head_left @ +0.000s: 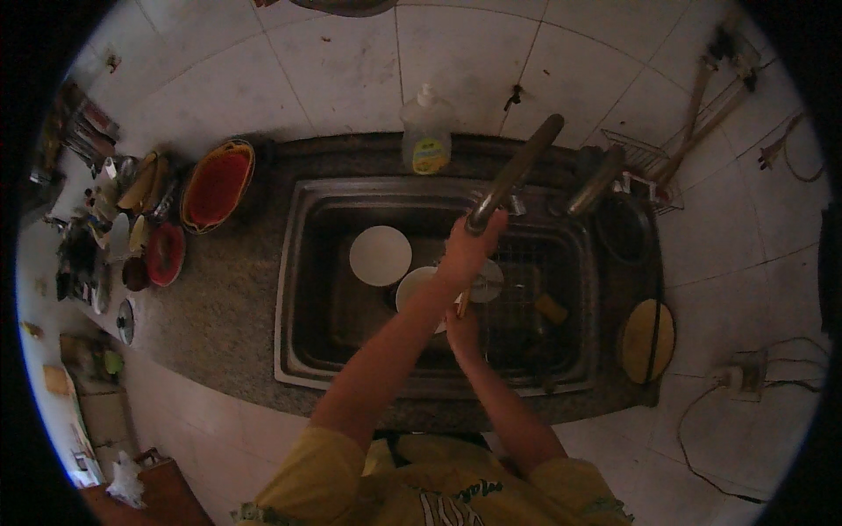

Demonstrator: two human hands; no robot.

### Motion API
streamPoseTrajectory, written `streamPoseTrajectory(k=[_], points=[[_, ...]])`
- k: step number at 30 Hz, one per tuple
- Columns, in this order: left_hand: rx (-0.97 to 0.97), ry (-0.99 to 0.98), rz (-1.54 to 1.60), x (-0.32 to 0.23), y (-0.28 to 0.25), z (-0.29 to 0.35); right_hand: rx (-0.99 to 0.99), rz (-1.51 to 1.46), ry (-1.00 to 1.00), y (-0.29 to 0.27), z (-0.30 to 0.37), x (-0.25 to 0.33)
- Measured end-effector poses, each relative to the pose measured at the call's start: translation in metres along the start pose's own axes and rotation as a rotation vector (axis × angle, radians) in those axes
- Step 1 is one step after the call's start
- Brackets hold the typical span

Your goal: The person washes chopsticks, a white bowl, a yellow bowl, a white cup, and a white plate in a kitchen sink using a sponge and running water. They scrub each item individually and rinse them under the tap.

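While the left hand point(469, 252) is lying at the lower end of the metal tap point(519, 169) — whether its grip is closing on it, I cannot tell — the right hand point(463, 333) is holding a slim orange-brown item point(463, 305) in a closed grip over the sink point(283, 324). A white bowl point(412, 286) is sitting just beside, partly hidden by the left forearm, and a white dish point(381, 256) is lying farther left.

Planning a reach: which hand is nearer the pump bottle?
Left. The left hand, by the tap, is short of the pump bottle; the right hand is farther back, over the sink.
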State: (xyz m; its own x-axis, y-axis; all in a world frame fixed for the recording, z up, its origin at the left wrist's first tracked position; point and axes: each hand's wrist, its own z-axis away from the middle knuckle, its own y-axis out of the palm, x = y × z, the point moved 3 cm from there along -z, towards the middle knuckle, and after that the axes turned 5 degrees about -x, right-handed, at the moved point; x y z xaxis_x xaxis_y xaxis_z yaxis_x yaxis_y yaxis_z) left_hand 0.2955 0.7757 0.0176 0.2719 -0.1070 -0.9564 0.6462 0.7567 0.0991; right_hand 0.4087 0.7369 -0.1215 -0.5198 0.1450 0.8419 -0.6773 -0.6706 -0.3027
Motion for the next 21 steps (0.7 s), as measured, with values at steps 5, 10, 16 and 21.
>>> streamPoseTrajectory(k=[5, 10, 16, 21], points=[[0.072, 0.057, -0.203, 0.041, -0.007, 0.033, 0.002, -0.171, -0.459, 0.006, -0.014, -0.001], [0.246, 0.086, -0.092, 0.064, -0.024, 0.024, 0.783, -0.393, 0.348, -0.002, 0.016, 0.004], [0.498, -0.101, 0.445, 0.008, -0.042, 0.032, 0.918, -0.372, 0.250, -0.006, 0.029, 0.015], [0.431, 0.101, 0.168, 0.012, -0.055, 0.023, 0.647, -0.280, 0.098, -0.010, 0.011, -0.005]])
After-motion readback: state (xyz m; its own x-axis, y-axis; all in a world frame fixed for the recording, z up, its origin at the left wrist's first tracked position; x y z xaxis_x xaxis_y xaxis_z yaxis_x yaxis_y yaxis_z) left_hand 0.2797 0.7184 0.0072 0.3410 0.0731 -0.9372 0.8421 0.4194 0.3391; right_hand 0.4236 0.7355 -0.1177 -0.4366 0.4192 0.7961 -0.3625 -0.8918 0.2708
